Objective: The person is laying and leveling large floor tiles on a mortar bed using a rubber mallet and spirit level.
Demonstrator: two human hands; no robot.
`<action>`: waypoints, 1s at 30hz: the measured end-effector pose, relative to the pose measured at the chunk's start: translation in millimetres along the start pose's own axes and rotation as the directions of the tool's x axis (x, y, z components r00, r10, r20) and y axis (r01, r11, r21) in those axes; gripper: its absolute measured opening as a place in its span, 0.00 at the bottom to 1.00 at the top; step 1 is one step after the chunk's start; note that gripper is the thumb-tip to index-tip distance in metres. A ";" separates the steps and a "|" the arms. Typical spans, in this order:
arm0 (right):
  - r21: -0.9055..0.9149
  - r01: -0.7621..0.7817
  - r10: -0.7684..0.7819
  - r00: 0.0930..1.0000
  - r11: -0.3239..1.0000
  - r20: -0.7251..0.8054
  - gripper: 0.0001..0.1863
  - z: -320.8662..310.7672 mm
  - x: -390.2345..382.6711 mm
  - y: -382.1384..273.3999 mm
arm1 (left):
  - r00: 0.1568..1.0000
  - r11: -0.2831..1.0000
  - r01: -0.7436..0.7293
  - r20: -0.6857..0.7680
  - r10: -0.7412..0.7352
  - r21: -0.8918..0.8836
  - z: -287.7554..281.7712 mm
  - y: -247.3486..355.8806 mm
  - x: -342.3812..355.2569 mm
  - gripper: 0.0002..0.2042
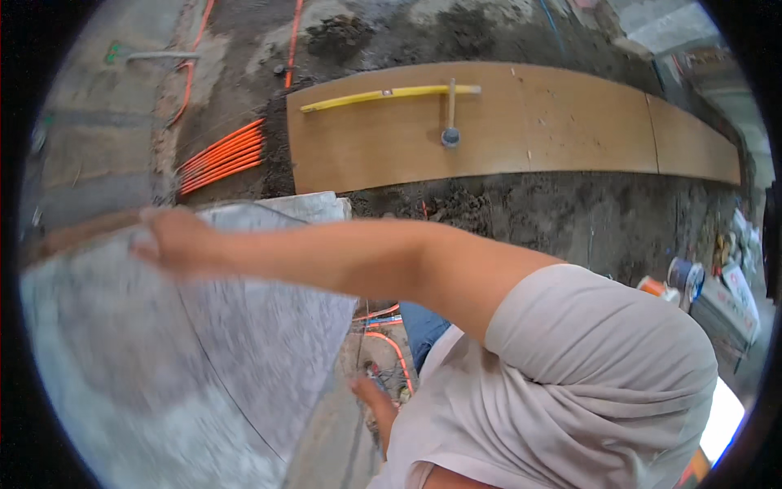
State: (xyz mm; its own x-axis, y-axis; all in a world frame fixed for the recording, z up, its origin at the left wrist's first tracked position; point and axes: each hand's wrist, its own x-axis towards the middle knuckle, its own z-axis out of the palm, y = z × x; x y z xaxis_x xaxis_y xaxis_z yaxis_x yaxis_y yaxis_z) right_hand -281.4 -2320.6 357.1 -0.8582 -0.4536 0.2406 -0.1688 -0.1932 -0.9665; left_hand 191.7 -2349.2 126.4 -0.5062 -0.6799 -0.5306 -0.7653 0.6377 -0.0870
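Observation:
My right arm reaches across the view to the left. My right hand (175, 243) is over the upper edge of a large grey mottled slab (269, 359), its fingers smeared by motion, so I cannot tell whether it grips the edge. A thin dark line runs down the slab. Lower down, my left hand (370, 393) hangs near orange conduits (395, 350) on the ground, small and partly hidden by my shirt. I cannot make out what, if anything, it holds. Blue jeans (422, 322) show beside the slab.
A long brown board (586, 130) lies on dark rough ground, carrying a yellow level (350, 103) and a mallet (450, 135). Several orange tubes (220, 153) lie left of it. A grey bar (159, 55) is at upper left. Buckets (684, 277) and bags (725, 318) crowd the right.

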 end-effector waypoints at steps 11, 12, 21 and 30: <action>-0.340 -0.476 0.517 0.855 0.811 0.036 0.29 -109.0 -259.8 289.2 | 0.570 -0.169 0.732 0.457 0.683 -0.660 28.7 281.7 183.3 0.32; -0.472 -0.407 0.485 0.873 0.782 0.049 0.28 -123.5 -305.9 325.8 | 0.308 -0.194 0.944 0.503 0.807 -0.266 44.3 293.8 204.9 0.33; -0.743 -0.652 0.467 0.710 0.152 -0.527 0.31 -381.4 -492.3 500.0 | 0.521 0.432 0.643 0.774 0.359 -0.633 222.4 346.1 210.6 0.31; -0.971 -0.066 0.693 0.689 -0.229 -0.210 0.31 -547.6 -236.2 607.6 | 0.556 0.537 0.537 0.752 0.354 -0.650 243.7 368.6 198.1 0.31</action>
State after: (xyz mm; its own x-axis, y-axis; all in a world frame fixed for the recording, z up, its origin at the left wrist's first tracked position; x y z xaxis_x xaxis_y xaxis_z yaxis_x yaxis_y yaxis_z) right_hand -446.7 -1854.4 -335.9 -0.8104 -0.2636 -0.5232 -0.3758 0.9190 0.1191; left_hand -93.8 -2160.6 -216.3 -0.2537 0.1201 -0.9598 -0.9414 -0.2587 0.2165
